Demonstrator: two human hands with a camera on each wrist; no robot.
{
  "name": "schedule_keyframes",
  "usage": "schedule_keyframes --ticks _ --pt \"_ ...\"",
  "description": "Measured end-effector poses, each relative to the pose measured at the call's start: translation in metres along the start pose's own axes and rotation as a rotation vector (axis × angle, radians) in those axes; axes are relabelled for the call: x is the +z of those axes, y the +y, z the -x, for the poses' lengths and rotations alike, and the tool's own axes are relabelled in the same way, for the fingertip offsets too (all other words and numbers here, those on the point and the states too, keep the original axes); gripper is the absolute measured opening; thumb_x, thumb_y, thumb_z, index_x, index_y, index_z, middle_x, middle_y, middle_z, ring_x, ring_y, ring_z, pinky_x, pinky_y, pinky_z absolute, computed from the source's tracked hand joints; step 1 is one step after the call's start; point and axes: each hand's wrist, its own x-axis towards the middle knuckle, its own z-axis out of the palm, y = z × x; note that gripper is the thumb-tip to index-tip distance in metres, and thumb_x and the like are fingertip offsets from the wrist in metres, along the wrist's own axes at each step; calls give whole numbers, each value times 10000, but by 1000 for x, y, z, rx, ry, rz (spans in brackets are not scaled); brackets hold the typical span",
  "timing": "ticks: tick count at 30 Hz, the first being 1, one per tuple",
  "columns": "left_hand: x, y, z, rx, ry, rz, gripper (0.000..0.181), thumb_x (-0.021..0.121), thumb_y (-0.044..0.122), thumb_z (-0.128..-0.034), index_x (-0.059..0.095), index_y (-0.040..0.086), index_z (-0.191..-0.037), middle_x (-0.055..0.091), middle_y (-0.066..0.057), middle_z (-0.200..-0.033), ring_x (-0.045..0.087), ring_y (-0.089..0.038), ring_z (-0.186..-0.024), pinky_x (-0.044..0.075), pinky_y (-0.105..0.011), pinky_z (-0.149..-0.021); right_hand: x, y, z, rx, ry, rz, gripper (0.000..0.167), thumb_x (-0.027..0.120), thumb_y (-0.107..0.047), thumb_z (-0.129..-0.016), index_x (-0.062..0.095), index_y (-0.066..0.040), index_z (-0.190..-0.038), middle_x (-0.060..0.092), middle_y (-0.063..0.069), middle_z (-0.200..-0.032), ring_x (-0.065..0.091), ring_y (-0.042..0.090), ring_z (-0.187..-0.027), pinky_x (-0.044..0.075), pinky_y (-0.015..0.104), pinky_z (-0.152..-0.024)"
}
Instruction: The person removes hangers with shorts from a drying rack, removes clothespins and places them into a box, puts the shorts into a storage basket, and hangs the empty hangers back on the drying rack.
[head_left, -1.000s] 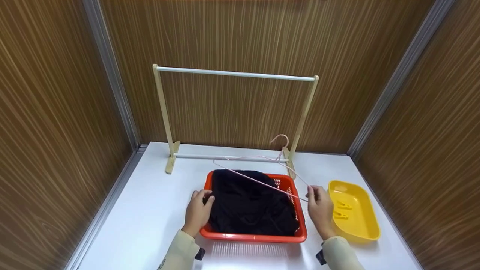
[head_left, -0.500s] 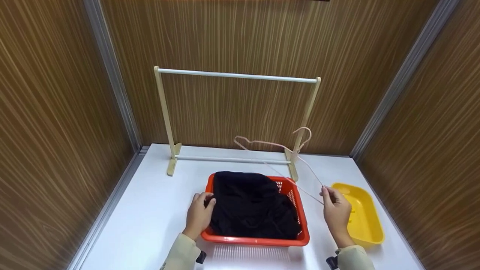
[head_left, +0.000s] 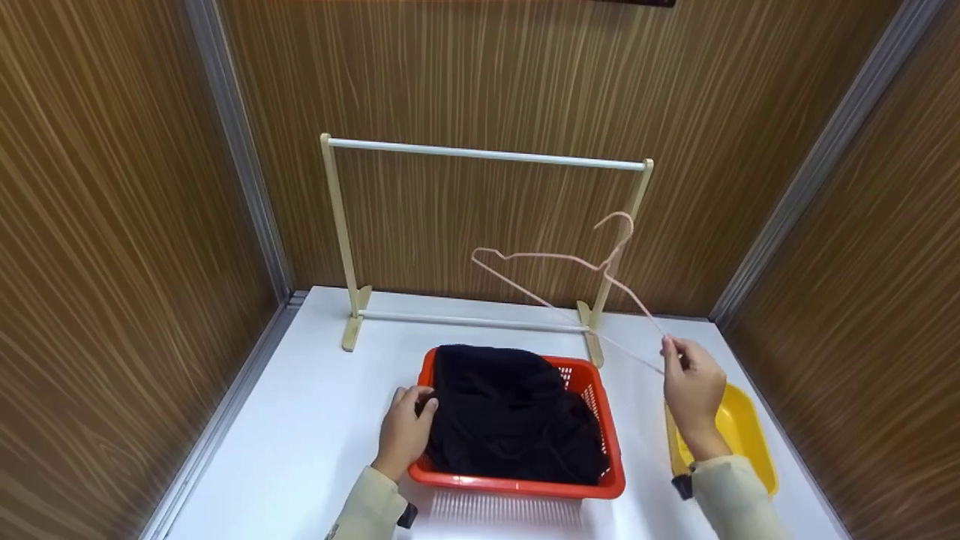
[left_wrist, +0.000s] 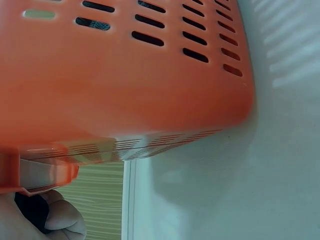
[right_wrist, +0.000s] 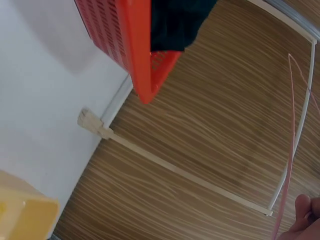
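In the head view, my right hand [head_left: 694, 386] pinches a pink clothes hanger [head_left: 559, 256] by its right end, its hook up and its far end reaching left over the basket. My left hand [head_left: 405, 431] is at the left rim of a red basket [head_left: 517, 487]. Between its thumb and fingers it pinches an edge of a black cloth [head_left: 510, 420], which shows dark in the left wrist view next to the fingers [left_wrist: 65, 217]. The cloth fills most of the basket; its kind of garment cannot be made out. The right wrist view shows the hanger [right_wrist: 290, 150] beside my fingers.
Behind the basket stands a small clothes rack [head_left: 487, 154] with a white top bar and wooden posts. A yellow tray [head_left: 750, 435] sits at the right, partly behind my right arm. Wood-patterned walls [head_left: 487, 75] enclose the white table [head_left: 300, 420].
My right hand has lifted the hanger up and to the right, away from the basket and across the tray. My left hand stays at the basket's left rim.
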Motion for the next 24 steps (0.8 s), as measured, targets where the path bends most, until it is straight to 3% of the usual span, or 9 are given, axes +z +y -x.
schedule_keyframes --ticks 13,24 --pt "-2 1 0 -7 -14 2 230 648 231 -1032 686 113 -1226 588 -52 -1106 633 -247 -1037 503 -473 -946 15 2 -71 -49 -3 75 231 655 -190 -1027 769 9 -1049 747 160 -907 625 248 -753 372 91 -710" --pt "-2 0 2 -10 -10 0 198 648 223 -1030 686 138 -1204 583 -27 -1084 628 -214 -1010 513 -456 -931 35 -1 -125 30 -39 136 238 631 -210 -1037 664 24 -1071 725 189 -924 653 295 -794 416 348 -720"
